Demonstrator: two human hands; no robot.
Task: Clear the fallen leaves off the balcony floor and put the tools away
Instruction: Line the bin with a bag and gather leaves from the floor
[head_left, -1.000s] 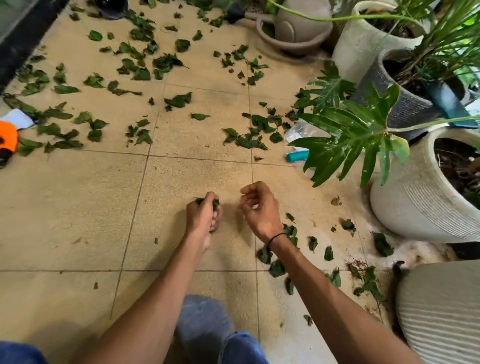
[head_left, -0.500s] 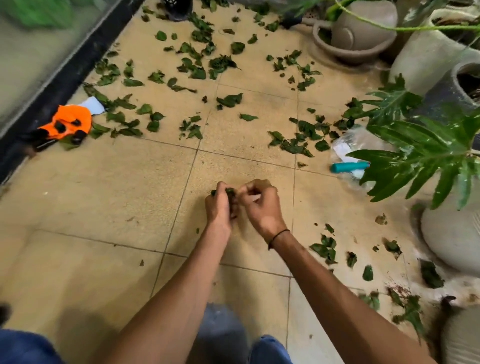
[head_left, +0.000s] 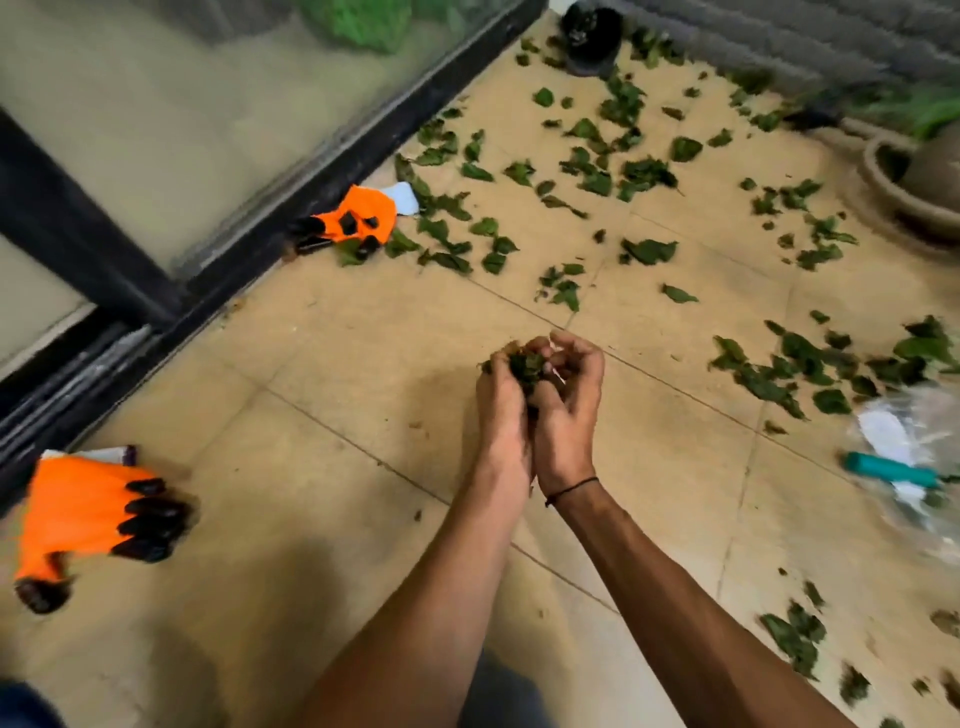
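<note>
Tan tiled floor (head_left: 363, 415) strewn with dark green crumpled leaves (head_left: 644, 176); left hand (head_left: 501, 400) and right hand (head_left: 569, 395) cupped together clutching a wad of leaves (head_left: 525, 366)

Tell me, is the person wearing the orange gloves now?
No, both orange gloves lie on the floor while the bare left hand and right hand hold leaves.
</note>
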